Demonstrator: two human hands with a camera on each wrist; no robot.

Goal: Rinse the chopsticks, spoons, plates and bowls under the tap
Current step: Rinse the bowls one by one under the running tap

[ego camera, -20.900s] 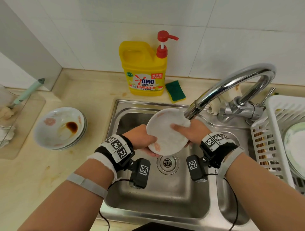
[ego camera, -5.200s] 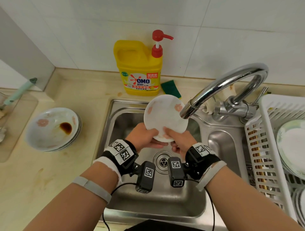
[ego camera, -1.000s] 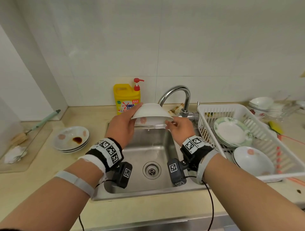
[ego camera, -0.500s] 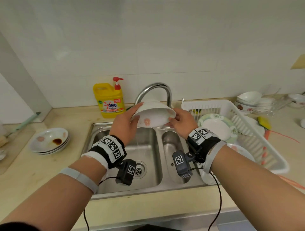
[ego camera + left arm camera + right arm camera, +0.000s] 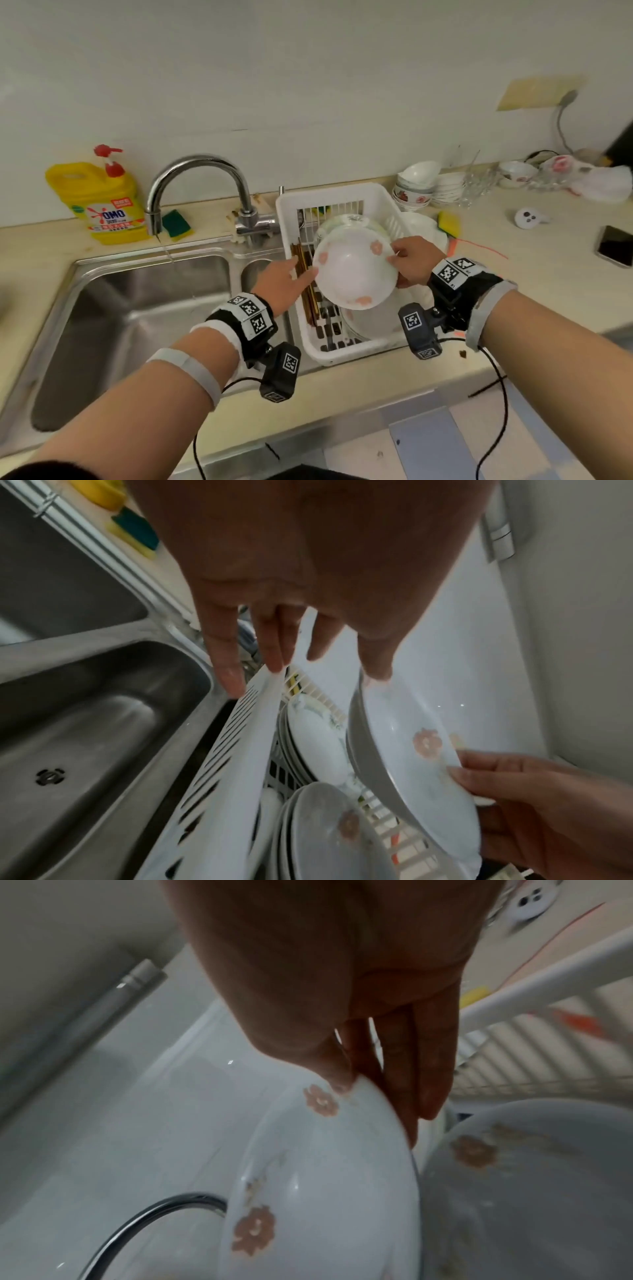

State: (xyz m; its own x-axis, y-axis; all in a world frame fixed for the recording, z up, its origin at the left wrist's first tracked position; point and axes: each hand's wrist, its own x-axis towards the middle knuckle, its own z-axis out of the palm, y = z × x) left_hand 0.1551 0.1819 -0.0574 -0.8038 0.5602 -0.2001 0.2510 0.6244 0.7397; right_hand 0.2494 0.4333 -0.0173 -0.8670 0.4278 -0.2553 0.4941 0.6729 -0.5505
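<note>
Two forearms reach out over the rack [image 5: 342,353], the landmark here, with a bowl [image 5: 354,270] held tilted just above the dishes stacked inside it. The right hand [image 5: 411,263] pinches the bowl's right rim, thumb on the inner face; the left hand [image 5: 284,284] is released, fingers straight, one fingertip touching the left rim. Beyond the rack's left wall, the tap [image 5: 191,185] runs into the sink [image 5: 137,308].

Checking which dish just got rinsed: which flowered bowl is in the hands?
The flowered bowl held above the white rack, pinched by the right hand; others sit inside.
</note>
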